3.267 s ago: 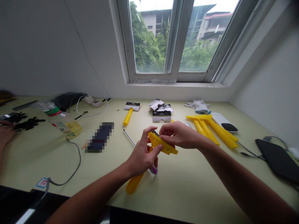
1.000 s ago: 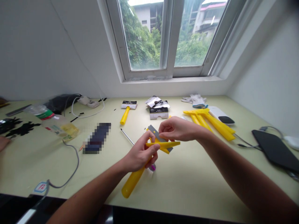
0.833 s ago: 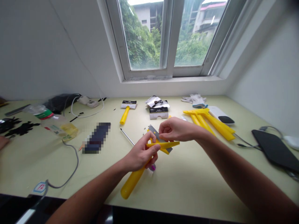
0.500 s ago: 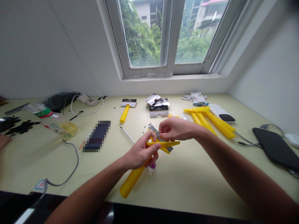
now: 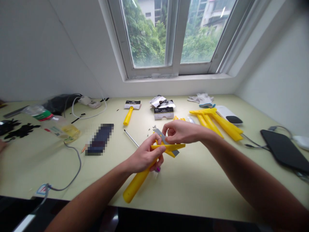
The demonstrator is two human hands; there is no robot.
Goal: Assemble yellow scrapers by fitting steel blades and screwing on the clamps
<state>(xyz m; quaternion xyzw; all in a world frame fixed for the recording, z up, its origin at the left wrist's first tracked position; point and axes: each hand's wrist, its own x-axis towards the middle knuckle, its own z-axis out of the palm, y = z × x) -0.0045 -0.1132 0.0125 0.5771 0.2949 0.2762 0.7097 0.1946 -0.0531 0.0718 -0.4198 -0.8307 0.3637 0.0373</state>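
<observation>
My left hand (image 5: pixel 146 153) is wrapped round a yellow plastic scraper (image 5: pixel 137 185), its handle slanting down toward the table's front edge. At the scraper's head a flat grey blade (image 5: pixel 159 132) lies against the yellow plastic. Close above that blade, my right hand (image 5: pixel 177 131) has its fingertips pinched together; whatever they hold is hidden. Under my left hand lies a screwdriver (image 5: pixel 131 138), with its shaft pointing to the back left. Several small screws (image 5: pixel 154 128) lie just beyond the blade.
More yellow scraper parts (image 5: pixel 214 122) lie at the right, near a black phone (image 5: pixel 285 149). Behind are a packaged yellow handle (image 5: pixel 128 116), black cardboard packaging (image 5: pixel 164 113) and white gloves (image 5: pixel 201 99). A plastic bottle (image 5: pixel 54 124) lies at the left, beside a pixelated dark rectangle (image 5: pixel 100 140).
The view has shifted slightly, so everything sits a little higher in the picture. Both hands keep nearly the same pose on and over the scraper.
</observation>
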